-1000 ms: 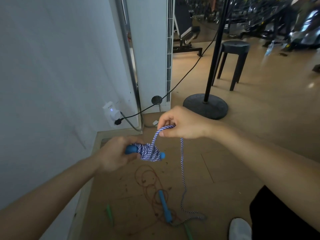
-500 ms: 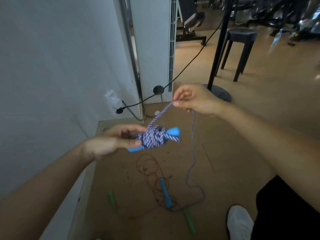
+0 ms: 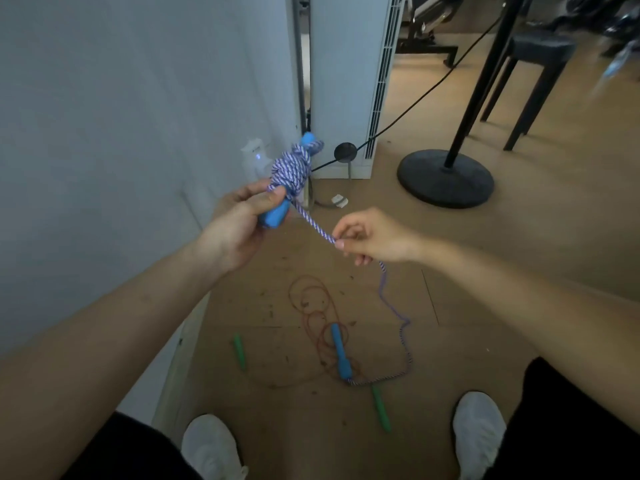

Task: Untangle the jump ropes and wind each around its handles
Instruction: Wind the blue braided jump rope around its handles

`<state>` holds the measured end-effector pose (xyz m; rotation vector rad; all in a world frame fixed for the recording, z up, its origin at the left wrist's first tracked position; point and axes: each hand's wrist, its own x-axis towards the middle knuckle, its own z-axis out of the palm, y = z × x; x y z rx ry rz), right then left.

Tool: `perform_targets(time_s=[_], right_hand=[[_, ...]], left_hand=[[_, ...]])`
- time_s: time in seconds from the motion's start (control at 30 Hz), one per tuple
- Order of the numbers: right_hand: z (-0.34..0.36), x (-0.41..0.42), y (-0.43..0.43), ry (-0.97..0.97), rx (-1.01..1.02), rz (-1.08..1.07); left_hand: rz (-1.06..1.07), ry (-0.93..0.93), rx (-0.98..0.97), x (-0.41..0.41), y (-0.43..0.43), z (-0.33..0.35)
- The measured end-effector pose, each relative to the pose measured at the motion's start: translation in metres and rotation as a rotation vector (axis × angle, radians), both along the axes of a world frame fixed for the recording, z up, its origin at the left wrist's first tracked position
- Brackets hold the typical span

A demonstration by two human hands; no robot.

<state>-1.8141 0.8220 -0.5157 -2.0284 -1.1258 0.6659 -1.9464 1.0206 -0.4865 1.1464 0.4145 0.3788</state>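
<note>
while your left hand [image 3: 239,226] grips the blue handle [image 3: 274,216] | your right hand [image 3: 374,239] pinches the striped rope [image 3: 313,225] taut | step: winding | next: one more turn around it, feeding slack

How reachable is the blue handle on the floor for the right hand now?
Probably not yet: the right hand pinches the striped rope, well above the blue handle. The handle lies exposed, so releasing and bending down should do.
</note>
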Motion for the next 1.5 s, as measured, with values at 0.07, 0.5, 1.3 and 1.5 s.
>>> perform_targets(time_s=[0.07,0.5,1.3,1.5], right_hand=[[-0.001,-0.004,0.0,0.006,-0.054,0.031],[0.063,-0.027,-0.017,-0.01,0.067,0.155],[0.05,0.076,-0.035,-0.077,0.265,-0.311],[0.036,0.087,-0.041,-0.036,0.08,-0.296]], left_hand=[[0.086,0.081,0.079,-0.001,0.01,-0.005],[0.027,0.227,1.287,-0.011,0.025,-0.025],[-0.66,0.045,0.496,-0.017,-0.01,0.001],[-0.355,-0.04,0.017,-0.011,-0.016,0.006]])
